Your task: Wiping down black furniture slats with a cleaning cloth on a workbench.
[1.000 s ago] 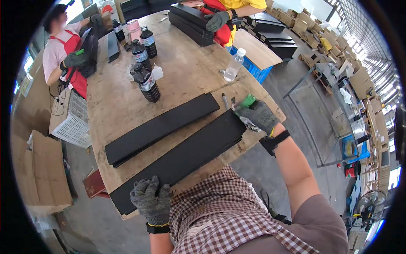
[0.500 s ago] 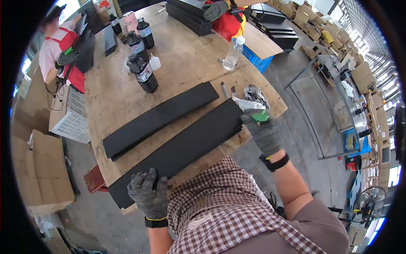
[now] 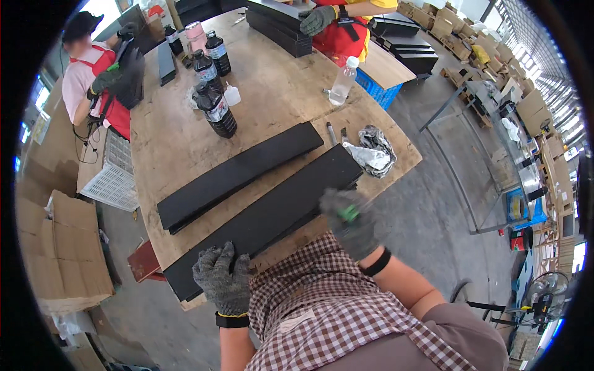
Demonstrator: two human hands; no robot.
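A stack of long black boards (image 3: 278, 210) lies slantwise along the table's near edge. My left hand (image 3: 221, 278), in a grey knit glove, rests on its lower left end with the fingers laid on top and slightly apart. Just off the near edge, toward the right end, is my right hand (image 3: 351, 222), also gloved and blurred by motion. It is closed on a small green object (image 3: 348, 214), mostly hidden by the fingers, so its kind does not show. Beyond that stack lies a second stack of narrower black boards (image 3: 241, 173).
Crumpled plastic wrapping (image 3: 374, 151) and slim tools (image 3: 332, 133) lie past the boards' right end. Dark bottles (image 3: 216, 111), a white squeeze bottle (image 3: 232, 94) and a clear bottle (image 3: 342, 83) stand farther back. Two co-workers (image 3: 102, 83) handle black boards across the table (image 3: 278, 93).
My right hand has moved left and toward me, off the boards' right end, with the green object still in it. My left hand stays on the boards.
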